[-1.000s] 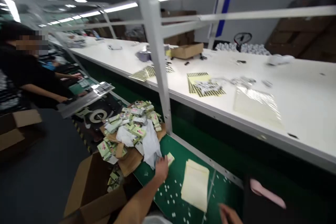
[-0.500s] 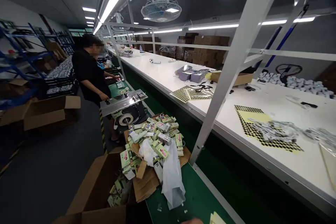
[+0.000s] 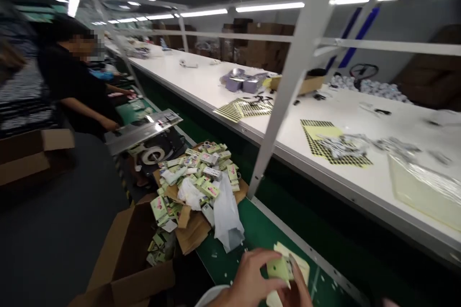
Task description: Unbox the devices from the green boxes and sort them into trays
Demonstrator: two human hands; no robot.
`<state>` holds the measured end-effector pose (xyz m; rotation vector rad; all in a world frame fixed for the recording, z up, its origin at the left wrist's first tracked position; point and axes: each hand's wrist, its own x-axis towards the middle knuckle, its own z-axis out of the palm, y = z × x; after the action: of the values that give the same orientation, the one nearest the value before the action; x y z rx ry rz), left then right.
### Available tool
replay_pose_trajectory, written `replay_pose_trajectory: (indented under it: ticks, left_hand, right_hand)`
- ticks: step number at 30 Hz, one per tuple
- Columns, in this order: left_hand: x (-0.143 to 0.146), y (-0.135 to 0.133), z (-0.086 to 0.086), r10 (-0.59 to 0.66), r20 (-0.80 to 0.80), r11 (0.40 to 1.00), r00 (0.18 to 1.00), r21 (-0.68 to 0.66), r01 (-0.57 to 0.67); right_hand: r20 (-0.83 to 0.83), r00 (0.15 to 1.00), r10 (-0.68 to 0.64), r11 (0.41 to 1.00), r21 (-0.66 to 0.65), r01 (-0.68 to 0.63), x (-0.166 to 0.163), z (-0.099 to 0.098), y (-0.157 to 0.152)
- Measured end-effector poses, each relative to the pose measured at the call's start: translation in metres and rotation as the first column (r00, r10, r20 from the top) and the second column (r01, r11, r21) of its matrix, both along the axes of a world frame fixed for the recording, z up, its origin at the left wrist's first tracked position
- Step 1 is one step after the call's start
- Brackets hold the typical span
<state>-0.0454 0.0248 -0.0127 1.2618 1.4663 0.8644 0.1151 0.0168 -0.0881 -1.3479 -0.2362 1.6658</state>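
Note:
At the lower edge of the head view, my left hand (image 3: 248, 276) grips a small light-green box (image 3: 275, 268), fingers over its top and thumb below. My right hand (image 3: 299, 288) closes on the box's right end, and its fingers partly hide that side. Behind and beneath the box lie pale yellow sheets (image 3: 301, 265) on the green bench (image 3: 257, 220). The rim of a white round container (image 3: 207, 296) shows left of my left wrist. Farther up the bench is a heap of small green-and-white boxes (image 3: 201, 168) with a white plastic bag (image 3: 227, 211).
A large open carton (image 3: 108, 249) holding small boxes stands left of the bench. A metal-topped machine (image 3: 151, 132) is beyond the heap, beside a co-worker in black (image 3: 75, 81). A slanted white post (image 3: 284, 100) rises before the long white table (image 3: 201, 81).
Both my hands have come into view with the light-green box between them; before, only a bit of one hand showed. My view has swung right and down.

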Motion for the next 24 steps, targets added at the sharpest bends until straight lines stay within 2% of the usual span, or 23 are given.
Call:
replay_pose_trajectory:
  ticks: [3,6,9,17,24]
  left_hand:
    - [0.002,0.012,0.019,-0.059,0.075,0.990,0.995,0.130,0.049]
    - [-0.005,0.028,0.025,-0.143,0.107,0.985,0.984,0.117,0.130]
    - [-0.011,0.038,0.031,-0.203,0.160,0.978,0.966,0.071,0.194]
    - [-0.008,0.033,0.039,-0.190,0.192,0.979,0.963,-0.037,0.200]
    - [-0.010,0.029,0.050,-0.364,0.026,0.930,0.931,0.054,0.362]
  right_hand:
    - [-0.179,0.973,-0.144,0.989,-0.047,0.138,-0.004,0.034,0.011]
    - [-0.222,0.957,-0.187,0.982,-0.075,0.175,-0.003,0.063,0.020]
    - [-0.226,0.951,-0.211,0.977,-0.083,0.197,0.000,0.077,0.019]
    - [-0.176,0.963,-0.205,0.974,-0.133,0.183,0.004,0.082,0.006]
    - [-0.111,0.971,-0.214,0.971,-0.134,0.198,0.002,0.074,-0.005]
